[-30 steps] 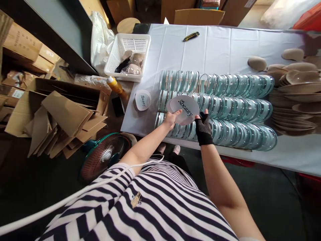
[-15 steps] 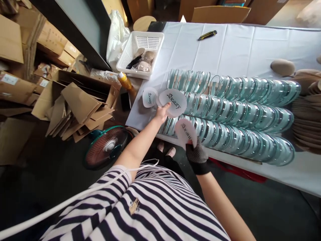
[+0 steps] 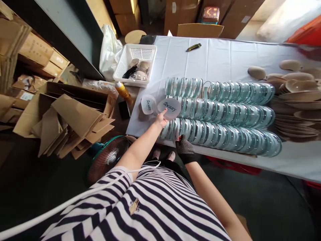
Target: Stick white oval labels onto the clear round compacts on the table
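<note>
My left hand [image 3: 162,119] is closed on frosted rounded sheets printed "Sbeauty" [image 3: 172,107], thumb on top, at the left ends of the rows. Beside it on the white cloth lies another printed frosted sheet [image 3: 147,105], perhaps a pile. My right hand [image 3: 185,146], in a dark mesh glove with bare fingertips, pinches one frosted sheet [image 3: 177,134], seen nearly edge-on at the front row. Clear, shiny rounded plastic pieces [image 3: 220,135] stand on edge in three long rows. Whether the pinched sheet is inside a piece, I cannot tell.
Beige rounded pads [image 3: 296,115] are stacked at the right. A white basket [image 3: 117,72] holds bagged pads. A yellow-black utility knife [image 3: 193,47] lies at the back. Left of the table are a yellow bottle [image 3: 122,90], a carton of cardboard pieces [image 3: 75,113] and a fan [image 3: 107,157].
My right hand has moved down and left to the front row, and its sheet has turned from face-on to nearly edge-on. My left hand keeps its hold. The camera view has shifted.
</note>
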Motion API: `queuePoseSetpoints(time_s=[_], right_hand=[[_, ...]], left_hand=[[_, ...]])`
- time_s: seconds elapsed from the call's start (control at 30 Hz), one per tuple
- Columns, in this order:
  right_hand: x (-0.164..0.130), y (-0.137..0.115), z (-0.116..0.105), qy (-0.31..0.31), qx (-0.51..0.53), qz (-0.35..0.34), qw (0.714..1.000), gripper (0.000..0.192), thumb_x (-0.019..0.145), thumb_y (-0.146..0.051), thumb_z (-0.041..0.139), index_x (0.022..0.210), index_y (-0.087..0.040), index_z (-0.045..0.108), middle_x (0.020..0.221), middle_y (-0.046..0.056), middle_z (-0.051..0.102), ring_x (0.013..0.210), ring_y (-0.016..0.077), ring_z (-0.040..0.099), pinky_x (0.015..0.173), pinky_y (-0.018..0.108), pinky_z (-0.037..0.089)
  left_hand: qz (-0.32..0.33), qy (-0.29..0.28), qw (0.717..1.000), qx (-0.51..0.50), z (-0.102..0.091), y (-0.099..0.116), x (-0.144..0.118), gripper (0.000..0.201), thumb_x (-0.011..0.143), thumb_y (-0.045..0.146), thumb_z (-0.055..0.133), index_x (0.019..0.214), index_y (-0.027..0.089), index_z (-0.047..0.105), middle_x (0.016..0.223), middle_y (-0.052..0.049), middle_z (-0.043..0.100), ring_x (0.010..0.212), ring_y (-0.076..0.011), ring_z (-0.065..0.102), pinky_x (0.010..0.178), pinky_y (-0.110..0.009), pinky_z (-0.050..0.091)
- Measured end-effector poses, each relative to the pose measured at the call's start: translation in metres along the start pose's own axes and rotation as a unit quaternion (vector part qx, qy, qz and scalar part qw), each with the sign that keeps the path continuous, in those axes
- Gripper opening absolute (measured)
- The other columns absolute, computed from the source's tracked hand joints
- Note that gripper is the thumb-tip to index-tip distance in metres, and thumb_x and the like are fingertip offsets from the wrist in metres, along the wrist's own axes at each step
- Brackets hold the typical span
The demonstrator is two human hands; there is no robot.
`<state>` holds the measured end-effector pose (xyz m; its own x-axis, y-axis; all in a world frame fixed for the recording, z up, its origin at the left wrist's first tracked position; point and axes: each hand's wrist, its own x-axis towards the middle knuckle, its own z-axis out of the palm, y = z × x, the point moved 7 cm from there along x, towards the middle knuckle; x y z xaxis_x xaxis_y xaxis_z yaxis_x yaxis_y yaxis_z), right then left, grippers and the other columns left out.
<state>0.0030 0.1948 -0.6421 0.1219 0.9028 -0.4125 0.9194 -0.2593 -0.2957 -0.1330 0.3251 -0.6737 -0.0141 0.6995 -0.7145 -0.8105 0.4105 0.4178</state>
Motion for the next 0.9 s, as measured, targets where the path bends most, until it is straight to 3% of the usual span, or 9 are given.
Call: queuePoseSetpoints(time_s=[0.23,0.43,0.53,0.63,0.7,0.77,0.83,0.9], right_hand=[[0.017,0.012,-0.002,0.024,0.033,0.071,0.997,0.019,0.095,-0.021,0.045,0.104,-0.015,0.061,0.093,0.01,0.071,0.08,0.0176,0.065,0.065,0.026,0.036],[0.027,0.012,0.013,0.029,0.12,0.07,0.99,0.02,0.095,-0.024,0.044,0.1,-0.016,0.062,0.079,0.004,0.07,0.073,0.0146,0.065,0.065,0.023,0.04],[0.029,0.009,0.014,0.047,0.09,0.068,0.993,0.022,0.096,-0.025,0.043,0.102,-0.016,0.063,0.087,0.008,0.072,0.081,0.0176,0.067,0.069,0.025,0.043],[0.031,0.002,0.021,0.006,0.012,0.031,0.999,0.023,0.096,-0.026,0.044,0.101,-0.017,0.065,0.093,0.013,0.071,0.088,0.0233,0.067,0.076,0.031,0.045],[0.029,0.001,0.029,-0.037,0.014,0.016,0.999,0.019,0.092,-0.022,0.047,0.095,-0.018,0.066,0.088,0.015,0.07,0.087,0.0253,0.067,0.079,0.036,0.046],[0.027,0.003,0.039,-0.08,0.141,0.025,0.986,0.013,0.088,-0.021,0.052,0.088,-0.018,0.064,0.078,0.011,0.066,0.08,0.0233,0.065,0.076,0.035,0.047],[0.025,0.006,0.046,-0.122,0.306,0.036,0.943,0.013,0.086,-0.027,0.053,0.089,-0.02,0.062,0.068,0.005,0.06,0.066,0.0187,0.06,0.067,0.03,0.047],[0.026,0.006,0.046,-0.174,0.405,0.036,0.897,0.023,0.088,-0.038,0.048,0.092,-0.019,0.062,0.06,0.001,0.054,0.052,0.0152,0.051,0.055,0.027,0.045]], left_hand=[[-0.054,-0.029,0.998,-0.015,-0.001,-0.007,0.007,0.02,0.085,0.014,0.068,0.105,0.013,0.069,0.104,-0.011,0.076,0.106,-0.0223,0.071,0.1,-0.039,0.054],[-0.062,-0.058,0.996,-0.019,0.0,-0.009,0.008,0.022,0.088,0.015,0.064,0.11,0.012,0.068,0.107,-0.012,0.075,0.109,-0.0232,0.069,0.103,-0.043,0.053],[-0.06,-0.059,0.996,-0.023,-0.002,-0.009,0.008,0.022,0.087,0.015,0.066,0.109,0.013,0.068,0.113,-0.012,0.074,0.114,-0.0238,0.067,0.104,-0.043,0.052],[-0.063,-0.057,0.996,-0.027,-0.003,-0.009,0.007,0.022,0.085,0.014,0.068,0.107,0.014,0.069,0.118,-0.012,0.072,0.118,-0.0243,0.065,0.107,-0.044,0.05],[-0.066,-0.057,0.996,-0.025,-0.004,-0.01,0.004,0.021,0.084,0.014,0.069,0.105,0.014,0.069,0.119,-0.012,0.071,0.12,-0.0251,0.063,0.109,-0.046,0.048],[-0.06,-0.054,0.997,-0.02,-0.006,-0.011,0.002,0.022,0.082,0.014,0.071,0.104,0.014,0.07,0.119,-0.012,0.071,0.121,-0.0262,0.063,0.109,-0.048,0.047],[-0.047,-0.048,0.998,-0.015,-0.007,-0.011,0.0,0.023,0.08,0.013,0.073,0.103,0.015,0.069,0.118,-0.012,0.072,0.121,-0.0268,0.063,0.109,-0.049,0.047],[-0.032,-0.043,0.999,-0.008,-0.006,-0.01,-0.001,0.025,0.078,0.013,0.074,0.103,0.015,0.069,0.116,-0.011,0.072,0.121,-0.0267,0.063,0.109,-0.049,0.047]])
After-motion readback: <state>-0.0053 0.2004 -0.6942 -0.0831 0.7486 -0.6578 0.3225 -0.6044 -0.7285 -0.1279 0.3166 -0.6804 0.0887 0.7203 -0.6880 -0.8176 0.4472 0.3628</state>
